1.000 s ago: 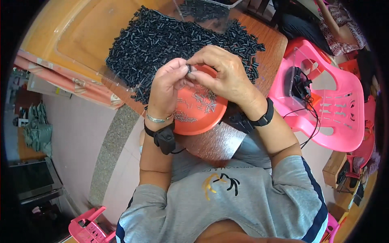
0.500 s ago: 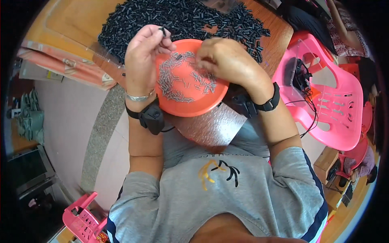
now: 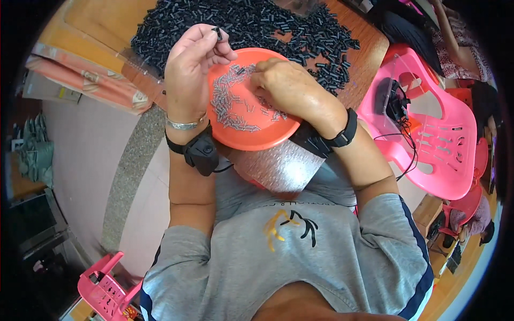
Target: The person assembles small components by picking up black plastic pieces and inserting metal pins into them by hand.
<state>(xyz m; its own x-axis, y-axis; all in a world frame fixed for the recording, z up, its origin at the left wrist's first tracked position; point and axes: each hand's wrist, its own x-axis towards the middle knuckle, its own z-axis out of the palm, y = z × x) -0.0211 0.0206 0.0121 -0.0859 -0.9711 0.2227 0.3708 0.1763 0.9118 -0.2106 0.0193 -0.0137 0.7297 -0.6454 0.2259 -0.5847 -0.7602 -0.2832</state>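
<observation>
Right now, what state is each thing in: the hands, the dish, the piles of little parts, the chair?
left hand: raised, pinching one small black tube at the fingertips
right hand: palm down, fingers in the orange dish
orange dish: holds scattered small metal pins
black tubes: heaped loose on the wooden table
pink chair: unoccupied, black device with cables on its seat

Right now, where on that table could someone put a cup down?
Bare wood shows at the table far-left corner, beside the black-tube pile, and a strip right of it near the pink chair. The orange dish is crowded with small metal pieces and both hands.
</observation>
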